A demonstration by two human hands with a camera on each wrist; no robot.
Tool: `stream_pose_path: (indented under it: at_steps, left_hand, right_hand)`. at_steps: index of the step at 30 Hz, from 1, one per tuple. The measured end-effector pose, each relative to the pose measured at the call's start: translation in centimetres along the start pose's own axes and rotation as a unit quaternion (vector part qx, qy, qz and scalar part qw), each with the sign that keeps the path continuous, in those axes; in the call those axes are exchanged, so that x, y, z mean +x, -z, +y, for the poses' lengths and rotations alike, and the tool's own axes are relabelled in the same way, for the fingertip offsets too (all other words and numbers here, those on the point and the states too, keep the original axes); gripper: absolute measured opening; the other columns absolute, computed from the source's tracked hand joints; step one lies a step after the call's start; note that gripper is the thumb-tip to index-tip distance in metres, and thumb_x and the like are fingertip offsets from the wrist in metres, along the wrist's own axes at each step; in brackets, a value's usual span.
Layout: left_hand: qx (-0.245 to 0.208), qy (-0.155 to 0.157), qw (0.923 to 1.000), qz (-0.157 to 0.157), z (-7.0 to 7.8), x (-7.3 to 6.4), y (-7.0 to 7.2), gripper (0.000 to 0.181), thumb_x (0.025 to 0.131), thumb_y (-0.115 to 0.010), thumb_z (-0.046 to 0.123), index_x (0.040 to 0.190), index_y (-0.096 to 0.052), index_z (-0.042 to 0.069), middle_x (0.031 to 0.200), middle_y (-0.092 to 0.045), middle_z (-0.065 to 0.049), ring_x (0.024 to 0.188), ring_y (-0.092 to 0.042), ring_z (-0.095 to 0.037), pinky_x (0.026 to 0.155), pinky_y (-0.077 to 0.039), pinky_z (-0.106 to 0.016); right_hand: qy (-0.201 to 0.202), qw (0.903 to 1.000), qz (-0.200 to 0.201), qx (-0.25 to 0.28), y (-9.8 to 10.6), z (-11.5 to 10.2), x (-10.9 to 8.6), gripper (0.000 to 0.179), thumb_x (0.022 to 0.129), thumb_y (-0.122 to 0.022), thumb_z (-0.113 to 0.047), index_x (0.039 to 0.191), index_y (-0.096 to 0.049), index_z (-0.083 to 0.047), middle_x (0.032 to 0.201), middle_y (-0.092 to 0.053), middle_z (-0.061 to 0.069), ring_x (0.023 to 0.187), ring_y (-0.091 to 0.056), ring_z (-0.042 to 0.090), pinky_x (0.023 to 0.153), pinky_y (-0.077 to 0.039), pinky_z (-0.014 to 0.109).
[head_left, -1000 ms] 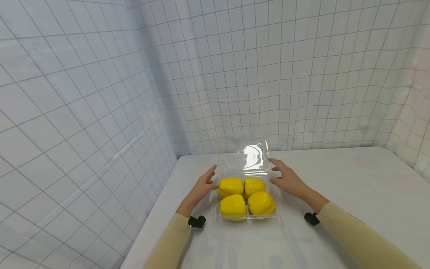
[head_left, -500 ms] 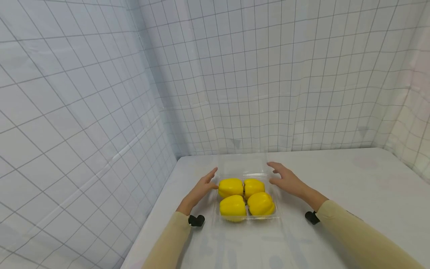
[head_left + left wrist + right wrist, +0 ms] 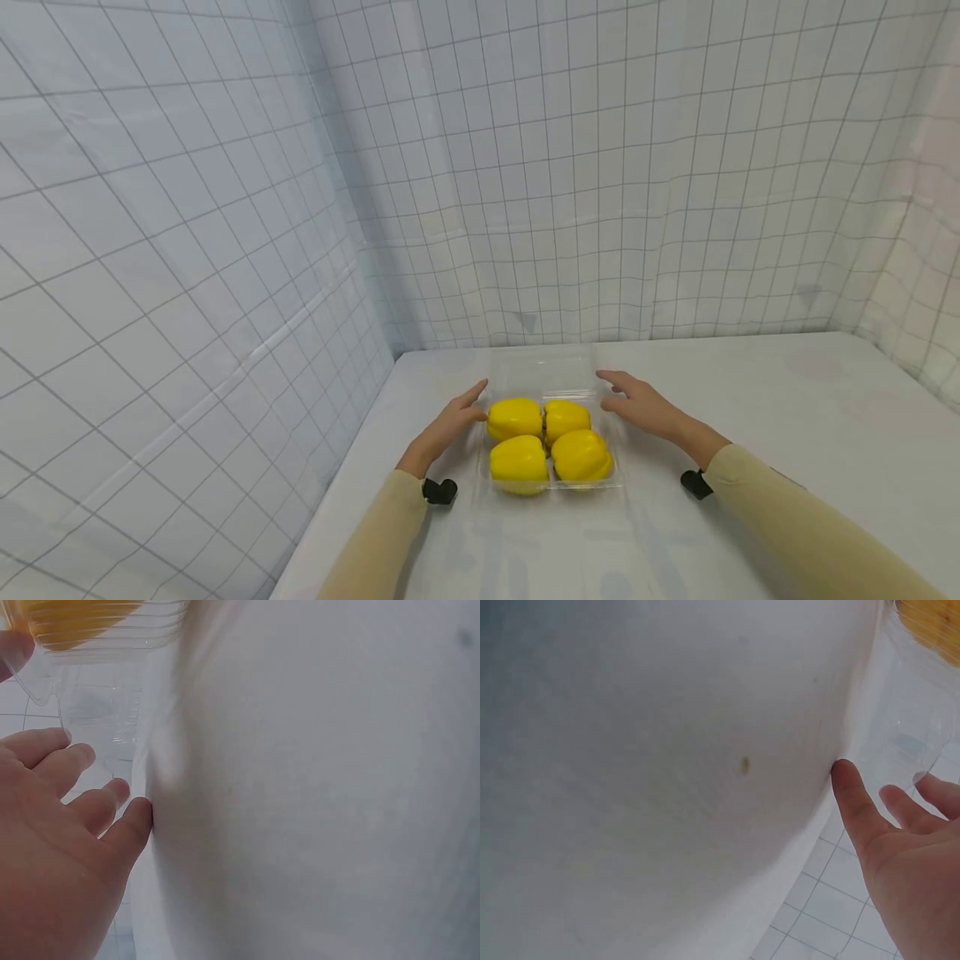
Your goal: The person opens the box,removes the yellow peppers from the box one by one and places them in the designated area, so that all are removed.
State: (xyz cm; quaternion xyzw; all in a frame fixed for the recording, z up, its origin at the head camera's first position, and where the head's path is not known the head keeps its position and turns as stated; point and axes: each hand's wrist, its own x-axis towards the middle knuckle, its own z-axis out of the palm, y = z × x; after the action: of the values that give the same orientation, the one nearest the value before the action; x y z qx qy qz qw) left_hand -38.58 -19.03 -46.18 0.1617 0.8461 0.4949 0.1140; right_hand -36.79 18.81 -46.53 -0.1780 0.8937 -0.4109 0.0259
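A clear plastic clamshell box [image 3: 618, 467] sits on the table, holding several yellow bell peppers [image 3: 520, 460] in two rows. Its hinged lid [image 3: 543, 372] leans back on the far side, tilted low. My left hand [image 3: 448, 421] is at the box's left side near the hinge, fingers spread forward. In the left wrist view the thumb [image 3: 16, 654] is at the box's rim, with fingertips near the lid. On the opposite side, my right hand [image 3: 643, 406] has its fingers loosely extended beside the lid edge. Whether either hand touches the lid is hard to tell.
A white cloth covers the table [image 3: 757, 417]. Gridded white curtains [image 3: 570, 167] hang behind it and along the left [image 3: 172, 275]. Black wrist mounts [image 3: 440, 492] sit by both beige sleeves [image 3: 378, 533].
The lid has swung backward, away from me, from a more upright tilt to a lower one. Both hands have followed slightly downward, keeping their places beside the box. The peppers stay put.
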Motion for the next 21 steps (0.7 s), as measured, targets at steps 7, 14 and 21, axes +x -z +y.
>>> stream_pose_path:
  at_steps: [7, 14, 21]
  left_hand:
    - [-0.005, -0.004, 1.0, -0.002, -0.3, 0.1, -0.1, 0.074, 0.094, -0.057, 0.024, 0.161, -0.027, 0.024, 0.166, -0.02, -0.003, 0.153, -0.009, -0.03, 0.117, -0.01, -0.062]
    - [-0.023, -0.012, 0.9996, -0.009, -0.5, -0.1, -0.2, 0.074, 0.095, -0.058, 0.026, 0.161, -0.025, 0.022, 0.166, -0.022, -0.006, 0.152, -0.016, -0.03, 0.118, -0.014, -0.059]
    - [-0.039, 0.01, 0.999, 0.017, 0.0, -0.9, -0.5, 0.07, 0.098, -0.058, 0.026, 0.16, -0.028, 0.017, 0.16, -0.033, -0.016, 0.148, -0.027, -0.037, 0.116, -0.02, -0.061]
  right_hand:
    - [-0.007, 1.0, 0.001, 0.0, -0.1, 0.4, 0.2, 0.062, 0.101, -0.051, -0.029, 0.157, -0.034, -0.009, 0.16, -0.031, 0.017, 0.138, -0.039, 0.044, 0.105, -0.037, 0.063]
    - [0.003, 0.9999, 0.003, -0.013, 0.2, 0.0, -0.3, 0.061, 0.1, -0.053, -0.03, 0.155, -0.037, -0.01, 0.159, -0.034, 0.018, 0.135, -0.042, 0.045, 0.103, -0.039, 0.063]
    - [0.033, 0.9981, 0.016, -0.05, 0.8, -1.3, -0.6, 0.061, 0.098, -0.061, -0.024, 0.154, -0.04, -0.012, 0.156, -0.037, 0.019, 0.136, -0.041, 0.045, 0.104, -0.038, 0.064]
